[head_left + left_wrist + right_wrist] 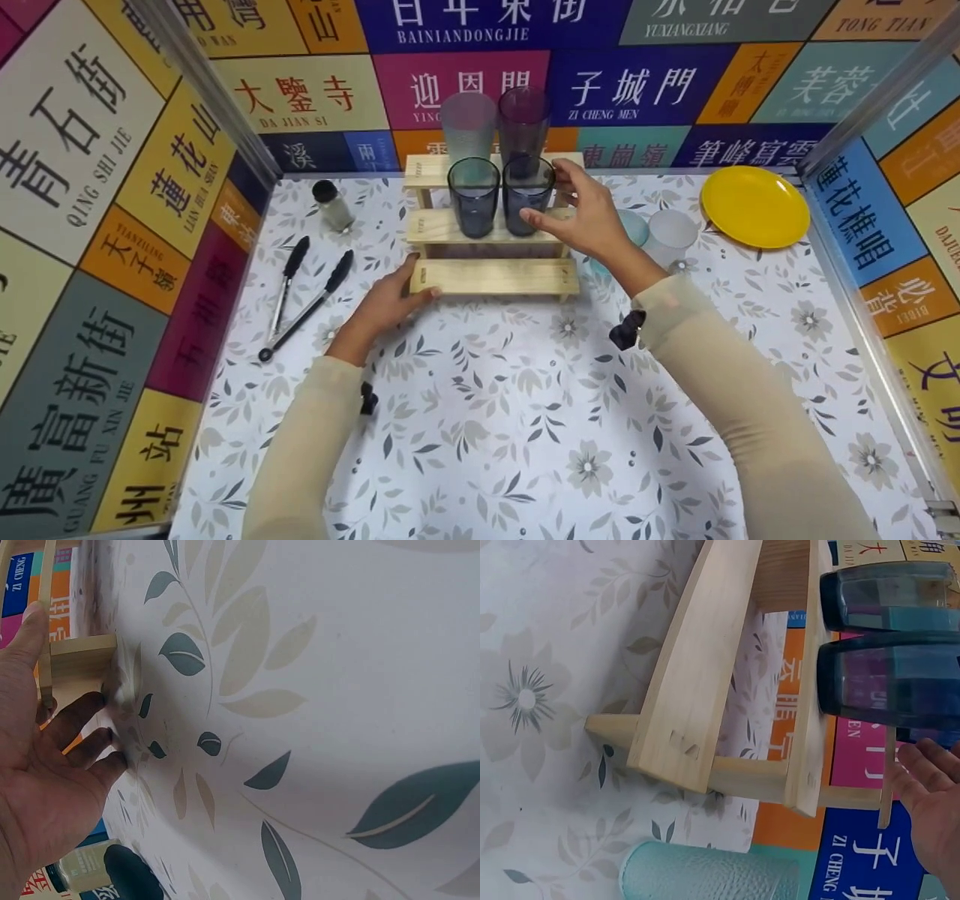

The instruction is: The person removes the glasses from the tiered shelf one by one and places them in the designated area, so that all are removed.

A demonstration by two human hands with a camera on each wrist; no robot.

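Note:
A three-tier wooden rack stands on the floral-patterned cloth. My left hand grips the left end of its lowest tier, thumb on the board and fingers at the side. My right hand is at the rack's right side, fingers spread and fairly straight by the end of the top tier; in the right wrist view the glass stands slightly apart from these fingers. Two dark tinted glasses, a left one and a right one, stand on the middle tier. A clear glass and a purple glass occupy the top tier.
Tongs with black tips lie left of the rack, near a small jar with a black lid. Right of the rack are a teal textured glass and a whitish cup. A yellow plate lies at the back right, near lettered wall panels.

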